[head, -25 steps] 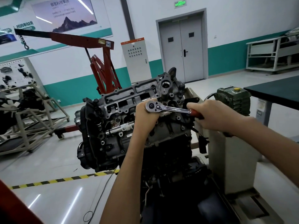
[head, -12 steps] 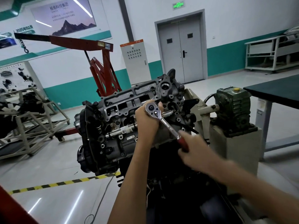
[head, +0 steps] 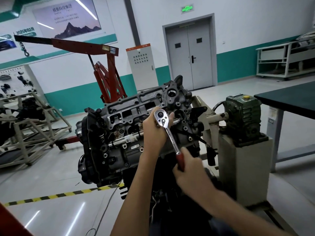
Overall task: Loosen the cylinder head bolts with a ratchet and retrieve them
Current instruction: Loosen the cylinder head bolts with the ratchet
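Note:
An engine with its grey cylinder head (head: 136,113) tilted toward me hangs on a stand in the middle of the view. A chrome ratchet (head: 168,133) with a red handle sits on the head's right part, its round head up and its handle pointing down to the right. My left hand (head: 153,128) grips the ratchet just behind its round head. My right hand (head: 187,169) grips the red handle at the lower end. The bolt under the ratchet is hidden. A chrome bar (head: 126,139) lies across the head to the left.
A green gearbox (head: 243,116) on a grey pedestal (head: 245,171) stands right of the engine. A dark-topped table (head: 289,99) is at far right. A red engine crane (head: 105,74) stands behind. Frames with engine parts (head: 25,126) stand at left. Yellow-black tape (head: 59,195) crosses the floor.
My right hand has swung the ratchet handle down from pointing right to pointing down-right. My left hand has stayed at the ratchet head.

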